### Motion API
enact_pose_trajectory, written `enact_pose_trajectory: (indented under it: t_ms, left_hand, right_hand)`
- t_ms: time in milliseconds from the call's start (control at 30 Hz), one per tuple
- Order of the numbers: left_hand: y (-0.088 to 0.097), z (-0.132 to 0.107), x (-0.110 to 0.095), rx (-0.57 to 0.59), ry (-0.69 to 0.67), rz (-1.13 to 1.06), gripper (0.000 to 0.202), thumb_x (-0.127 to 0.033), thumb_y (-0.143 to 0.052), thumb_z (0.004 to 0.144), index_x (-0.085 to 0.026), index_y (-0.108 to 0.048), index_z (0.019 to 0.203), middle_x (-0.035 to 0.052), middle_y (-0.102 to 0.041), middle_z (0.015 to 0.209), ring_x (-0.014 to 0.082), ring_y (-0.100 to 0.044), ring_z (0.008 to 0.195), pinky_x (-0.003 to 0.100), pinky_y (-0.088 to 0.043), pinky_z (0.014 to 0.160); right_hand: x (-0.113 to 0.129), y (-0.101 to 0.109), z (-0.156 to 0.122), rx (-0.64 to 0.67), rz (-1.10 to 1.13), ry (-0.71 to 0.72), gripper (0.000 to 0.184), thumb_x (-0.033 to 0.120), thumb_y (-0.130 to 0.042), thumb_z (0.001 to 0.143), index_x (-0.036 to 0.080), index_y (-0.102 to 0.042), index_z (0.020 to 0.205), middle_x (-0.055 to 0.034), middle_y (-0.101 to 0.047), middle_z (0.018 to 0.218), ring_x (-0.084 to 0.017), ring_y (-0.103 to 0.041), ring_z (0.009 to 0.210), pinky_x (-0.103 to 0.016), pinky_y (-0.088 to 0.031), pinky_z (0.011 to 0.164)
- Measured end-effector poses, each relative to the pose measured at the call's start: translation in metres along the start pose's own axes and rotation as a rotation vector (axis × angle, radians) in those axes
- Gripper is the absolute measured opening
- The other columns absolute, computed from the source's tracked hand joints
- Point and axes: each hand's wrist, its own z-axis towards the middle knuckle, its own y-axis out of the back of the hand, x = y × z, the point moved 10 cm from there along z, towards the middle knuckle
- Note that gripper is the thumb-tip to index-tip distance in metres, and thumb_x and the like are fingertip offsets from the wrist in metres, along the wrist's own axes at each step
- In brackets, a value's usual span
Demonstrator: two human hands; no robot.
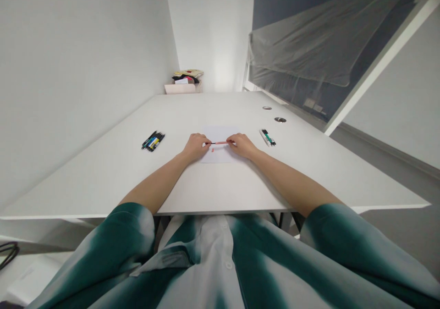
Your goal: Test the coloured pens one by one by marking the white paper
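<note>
White table [309,171] — pen [222,142] between both hands [196,146] [243,145]

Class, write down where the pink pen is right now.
In the head view, the pink pen is at the centre, held crosswise between the left hand and the right hand, over the white sheet.

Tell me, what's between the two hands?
A pink pen spans the gap, the left hand at one end and the right hand at the other, above a sheet of paper, in the head view.
</note>
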Motion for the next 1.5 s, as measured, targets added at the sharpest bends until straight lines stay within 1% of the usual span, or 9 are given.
enact_pose_trajectory:
  t_ms: [100,233,300,367,533,800,1067,1300,1500]
  left_hand:
    - [0.001,0.001,-0.009,0.003,-0.021,-0.033,0.026,-0.027,-0.053,0.087,-0.02,-0.077,0.095,0.0081,-0.075,0.093,0.0248,-0.063,0.094,0.044,-0.041,0.094]
    - [0.004,0.001,-0.009,-0.025,0.015,-0.1,0.024,-0.028,-0.057,0.085,-0.021,-0.073,0.103,0.0056,-0.075,0.094,0.0236,-0.064,0.094,0.042,-0.043,0.095]
    - [0.006,0.001,-0.008,-0.042,0.041,-0.128,0.025,-0.029,-0.06,0.084,-0.02,-0.071,0.104,0.005,-0.075,0.094,0.0234,-0.064,0.094,0.041,-0.044,0.095]
    - [0.006,0.0,-0.009,-0.046,0.053,-0.146,0.022,-0.028,-0.06,0.083,-0.02,-0.07,0.101,0.0049,-0.075,0.094,0.0234,-0.064,0.094,0.04,-0.045,0.095]
    - [0.004,0.0,-0.014,-0.02,0.041,-0.169,0.021,-0.021,-0.057,0.08,-0.02,-0.072,0.094,0.0048,-0.075,0.096,0.023,-0.065,0.095,0.04,-0.046,0.096]
    - [0.008,-0.002,-0.009,-0.041,0.095,-0.236,0.029,-0.019,-0.054,0.084,-0.018,-0.068,0.11,0.0054,-0.075,0.104,0.0212,-0.068,0.098,0.037,-0.048,0.096]
    - [0.01,0.0,-0.01,-0.062,0.081,-0.167,0.029,-0.02,-0.054,0.086,-0.018,-0.067,0.112,0.0057,-0.076,0.104,0.0221,-0.068,0.098,0.039,-0.044,0.099]
    - [0.003,0.0,-0.014,-0.006,0.063,-0.146,0.028,-0.026,-0.055,0.089,-0.019,-0.066,0.113,0.0056,-0.076,0.102,0.0227,-0.066,0.097,0.042,-0.041,0.1]
    - [0.001,-0.001,-0.01,-0.015,0.059,-0.163,0.033,-0.026,-0.056,0.087,-0.02,-0.063,0.118,0.0051,-0.075,0.107,0.0237,-0.065,0.103,0.042,-0.04,0.102]
  right_hand:
    - [0.013,-0.001,-0.001,0.018,-0.019,0.043,0.032,0.015,-0.051,0.089,0.016,-0.071,0.114,-0.0108,-0.073,0.11,-0.023,-0.061,0.103,-0.033,-0.041,0.09]
    - [0.019,-0.002,-0.002,0.034,-0.035,0.084,0.034,0.014,-0.049,0.09,0.017,-0.071,0.115,-0.0105,-0.073,0.109,-0.022,-0.061,0.101,-0.032,-0.04,0.088]
    - [0.019,-0.002,-0.002,0.036,-0.035,0.085,0.033,0.014,-0.049,0.09,0.017,-0.072,0.115,-0.0101,-0.073,0.108,-0.022,-0.061,0.101,-0.031,-0.04,0.087]
    - [0.017,-0.001,-0.002,0.034,-0.039,0.071,0.033,0.014,-0.049,0.09,0.017,-0.072,0.115,-0.0099,-0.073,0.109,-0.022,-0.06,0.101,-0.031,-0.04,0.087]
    - [0.013,-0.001,-0.002,0.028,-0.042,0.045,0.033,0.015,-0.049,0.091,0.018,-0.071,0.115,-0.0091,-0.072,0.111,-0.022,-0.06,0.102,-0.03,-0.039,0.088]
    - [0.009,0.001,-0.001,0.026,-0.037,0.018,0.033,0.015,-0.049,0.091,0.019,-0.072,0.115,-0.0093,-0.073,0.11,-0.022,-0.061,0.101,-0.03,-0.04,0.088]
    - [0.009,0.0,-0.001,0.022,-0.037,0.032,0.032,0.016,-0.049,0.091,0.018,-0.072,0.113,-0.0087,-0.073,0.108,-0.021,-0.062,0.098,-0.03,-0.039,0.086]
    - [0.014,0.0,-0.001,0.012,-0.027,0.066,0.032,0.016,-0.051,0.09,0.018,-0.073,0.113,-0.0091,-0.073,0.106,-0.021,-0.061,0.098,-0.03,-0.039,0.086]
    - [0.015,0.0,-0.001,0.005,-0.02,0.066,0.031,0.015,-0.051,0.089,0.018,-0.073,0.11,-0.0091,-0.074,0.105,-0.022,-0.062,0.096,-0.03,-0.04,0.085]
